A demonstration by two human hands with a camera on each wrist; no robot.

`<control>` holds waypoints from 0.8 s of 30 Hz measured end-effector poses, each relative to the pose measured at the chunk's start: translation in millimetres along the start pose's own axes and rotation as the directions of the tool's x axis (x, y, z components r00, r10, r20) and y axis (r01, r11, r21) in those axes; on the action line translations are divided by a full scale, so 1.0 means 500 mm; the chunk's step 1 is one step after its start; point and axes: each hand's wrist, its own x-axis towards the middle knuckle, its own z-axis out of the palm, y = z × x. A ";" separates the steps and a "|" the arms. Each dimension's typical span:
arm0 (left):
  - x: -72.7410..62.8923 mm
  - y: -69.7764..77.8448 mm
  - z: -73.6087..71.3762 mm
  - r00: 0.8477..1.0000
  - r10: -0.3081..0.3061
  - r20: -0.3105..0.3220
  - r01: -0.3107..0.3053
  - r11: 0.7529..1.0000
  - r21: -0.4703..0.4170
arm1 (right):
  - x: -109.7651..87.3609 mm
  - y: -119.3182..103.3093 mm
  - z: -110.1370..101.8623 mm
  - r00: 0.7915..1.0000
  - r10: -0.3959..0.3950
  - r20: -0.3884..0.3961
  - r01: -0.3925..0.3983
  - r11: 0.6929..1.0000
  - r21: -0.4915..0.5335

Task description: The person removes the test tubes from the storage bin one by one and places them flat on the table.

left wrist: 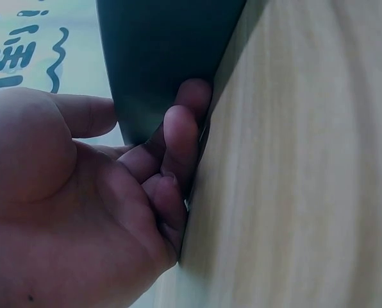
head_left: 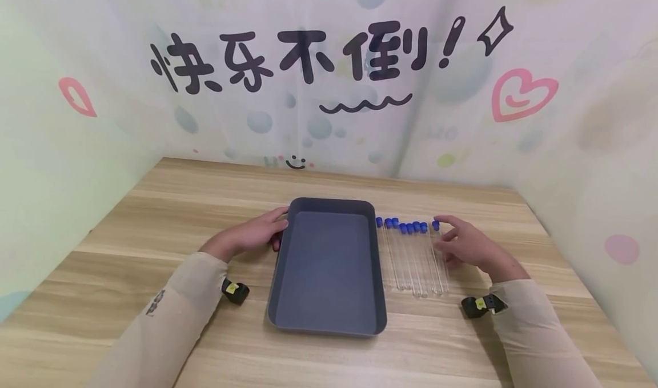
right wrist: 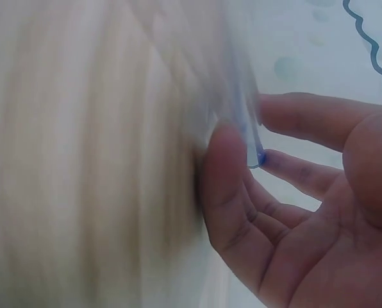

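Observation:
A dark grey rectangular tray (head_left: 329, 274) lies on the table in front of me. My left hand (head_left: 259, 231) holds its left side near the far corner. In the left wrist view, the thumb touches the tray wall (left wrist: 165, 51) and the curled fingers (left wrist: 181, 138) sit low against it, by the table. Several clear test tubes (head_left: 411, 262) with blue caps lie side by side right of the tray. My right hand (head_left: 470, 245) is at the rightmost one, index finger by its blue cap (head_left: 436, 226). Loosely bent right fingers (right wrist: 226, 160) surround the tube end; blur hides a firm grip.
The wooden table (head_left: 319, 362) meets a printed cloth backdrop (head_left: 319, 51) behind the tray and at both sides. A small black camera (head_left: 235, 291) is strapped at the left wrist, another black camera (head_left: 475, 306) at the right.

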 end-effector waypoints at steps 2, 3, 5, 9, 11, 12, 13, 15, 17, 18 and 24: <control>0.000 0.002 0.000 1.000 -0.001 -0.003 0.001 1.000 -0.001 | 0.001 -0.001 0.000 1.000 -0.004 -0.001 0.004 1.000 -0.016; 0.000 0.002 0.001 1.000 -0.002 -0.005 0.002 1.000 -0.002 | 0.001 -0.001 0.000 1.000 -0.004 -0.004 0.004 1.000 -0.022; 0.001 0.005 0.001 1.000 -0.005 -0.010 0.005 1.000 0.001 | 0.002 -0.001 -0.002 1.000 -0.012 -0.005 0.012 0.999 -0.034; 0.006 0.004 0.002 1.000 -0.001 -0.014 0.001 1.000 0.008 | 0.004 0.000 -0.002 1.000 -0.019 -0.009 0.019 0.999 -0.045; 0.010 0.001 0.003 1.000 0.004 -0.014 -0.004 1.000 0.012 | 0.005 0.003 -0.001 1.000 -0.016 -0.013 0.016 0.998 -0.055; 0.012 -0.001 0.004 1.000 0.007 -0.014 -0.007 1.000 0.014 | 0.006 0.004 -0.001 1.000 -0.017 -0.015 0.016 0.998 -0.058; 0.014 -0.003 0.005 1.000 0.009 -0.013 -0.009 1.000 0.017 | 0.006 0.006 0.000 1.000 -0.017 -0.018 0.016 0.998 -0.061; 0.018 -0.006 0.007 1.000 0.001 -0.018 -0.001 1.000 0.018 | 0.006 0.009 0.002 0.999 -0.019 -0.029 0.017 0.998 -0.065; 0.022 -0.007 0.009 0.999 -0.008 -0.032 0.008 1.000 0.027 | 0.004 0.009 0.002 0.999 -0.028 -0.045 0.025 0.997 -0.069; 0.024 -0.007 0.010 0.999 -0.015 -0.042 0.016 0.999 0.033 | 0.003 0.007 0.002 0.998 -0.029 -0.058 0.025 0.997 -0.069; 0.018 0.003 0.016 0.985 -0.028 -0.171 0.054 0.987 0.153 | -0.008 -0.024 0.014 0.983 -0.088 -0.161 0.069 0.991 -0.117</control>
